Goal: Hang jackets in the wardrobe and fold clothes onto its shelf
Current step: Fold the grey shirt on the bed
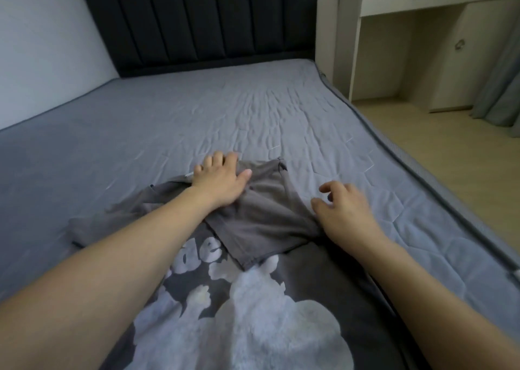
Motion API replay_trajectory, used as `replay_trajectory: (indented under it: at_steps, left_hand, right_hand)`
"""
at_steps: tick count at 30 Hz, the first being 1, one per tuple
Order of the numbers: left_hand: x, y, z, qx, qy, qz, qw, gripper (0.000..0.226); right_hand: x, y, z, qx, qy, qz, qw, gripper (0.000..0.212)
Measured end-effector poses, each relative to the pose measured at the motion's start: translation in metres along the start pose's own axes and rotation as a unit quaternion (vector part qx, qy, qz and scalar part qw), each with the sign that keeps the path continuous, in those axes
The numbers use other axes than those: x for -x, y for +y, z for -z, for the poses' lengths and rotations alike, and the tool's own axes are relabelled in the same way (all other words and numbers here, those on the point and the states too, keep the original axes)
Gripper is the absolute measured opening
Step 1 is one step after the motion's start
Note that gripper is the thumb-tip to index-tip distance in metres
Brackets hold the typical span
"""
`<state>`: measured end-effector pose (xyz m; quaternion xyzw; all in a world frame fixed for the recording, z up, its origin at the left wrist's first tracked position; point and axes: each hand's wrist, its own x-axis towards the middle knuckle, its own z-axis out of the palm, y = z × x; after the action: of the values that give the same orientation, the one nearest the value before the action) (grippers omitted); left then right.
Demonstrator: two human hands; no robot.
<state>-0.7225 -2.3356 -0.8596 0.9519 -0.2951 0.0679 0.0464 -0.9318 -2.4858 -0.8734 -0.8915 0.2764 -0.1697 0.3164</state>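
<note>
Dark grey T-shirt (261, 299) lies flat on the bed (197, 110), w/ a big white print facing up, spreading from under both forearms toward the bottom edge of the view. 1 sleeve is folded over onto the shirt body, its grey underside showing between the 2 hands. The other sleeve sticks out to the left of the left forearm, crumpled.

Left hand (218, 179) presses flat on the far edge of the folded part, fingers straight and spread, palm down, thumb pointing toward the right hand. Right hand (346, 212) is at the shirt's right edge, fingers loosely bent, tips raised a bit above the bed; its heel seems to touch the fabric fold but it grips nothing. Hands are apart, w/ the folded sleeve between them.

Beyond the left hand: wrinkled grey quilted mattress cover, then a dark padded headboard (202, 23) at the wall. Off to the right past the right hand: wood floor (439, 144), a pale desk unit (399, 6) w/ round drawer pulls, and a grey curtain (503, 88) at the far right.
</note>
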Motion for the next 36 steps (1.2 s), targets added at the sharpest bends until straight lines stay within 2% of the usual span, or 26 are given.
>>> replay_trajectory:
  at_steps: [2, 4, 6, 8, 12, 13, 15, 17, 20, 24, 27, 30, 33, 35, 36]
  left_hand:
    - [0.016, 0.008, -0.023, 0.054, -0.036, -0.025, 0.998, 0.060]
    - [0.033, 0.009, -0.043, 0.041, -0.082, -0.055, 0.994, 0.061]
    - [0.037, 0.006, -0.052, 0.039, -0.109, -0.039, 0.992, 0.063]
    - [0.028, 0.012, -0.049, 0.067, -0.112, -0.033, 0.991, 0.064]
    - [0.006, 0.043, -0.033, 0.098, -0.071, -0.154, 0.981, 0.054]
    - [0.000, 0.050, -0.029, 0.096, -0.063, -0.163, 0.980, 0.056]
    - [-0.018, 0.062, -0.022, 0.130, -0.057, -0.118, 0.983, 0.061]
    - [-0.037, 0.071, -0.019, 0.172, -0.070, -0.025, 0.982, 0.064]
    - [-0.058, 0.084, -0.018, 0.192, -0.101, 0.025, 0.976, 0.051]
    - [-0.072, 0.091, -0.032, 0.259, -0.027, 0.081, 0.962, 0.039]
    - [-0.060, 0.088, -0.056, 0.166, -0.009, 0.091, 0.982, 0.043]
    - [-0.036, 0.088, -0.057, 0.077, 0.027, 0.063, 0.995, 0.054]
    - [0.008, 0.063, -0.044, 0.035, -0.009, -0.020, 0.999, 0.068]
    - [0.045, 0.024, -0.040, -0.037, -0.049, -0.086, 0.994, 0.075]
    - [0.060, 0.001, -0.035, -0.064, -0.067, -0.091, 0.992, 0.079]
  right_hand:
    - [-0.002, 0.003, -0.008, 0.055, -0.089, -0.034, 0.994, 0.043]
    - [0.002, 0.006, -0.013, 0.087, -0.097, -0.032, 0.991, 0.047]
    - [0.006, 0.004, -0.013, 0.110, -0.091, -0.011, 0.990, 0.054]
    - [0.006, 0.000, -0.011, 0.166, -0.117, 0.015, 0.979, 0.056]
    - [-0.001, -0.006, -0.004, 0.244, -0.193, 0.004, 0.951, 0.040]
    - [-0.003, -0.008, -0.005, 0.251, -0.213, -0.002, 0.944, 0.040]
    - [-0.004, -0.009, -0.009, 0.259, -0.231, -0.008, 0.938, 0.049]
    - [-0.002, -0.003, -0.014, 0.254, -0.233, -0.005, 0.939, 0.048]
    - [-0.004, 0.010, -0.011, 0.185, -0.242, -0.030, 0.952, 0.051]
    - [-0.012, 0.016, -0.001, 0.094, -0.281, -0.067, 0.953, 0.053]
    - [-0.011, 0.017, -0.004, 0.071, -0.268, -0.073, 0.958, 0.055]
    - [-0.004, 0.015, -0.011, 0.134, -0.223, -0.050, 0.964, 0.051]
    - [0.006, 0.009, -0.018, 0.190, -0.157, -0.025, 0.969, 0.057]
    - [0.011, 0.001, -0.025, 0.271, -0.121, 0.044, 0.954, 0.067]
    - [0.010, -0.005, -0.030, 0.303, -0.119, 0.090, 0.941, 0.067]
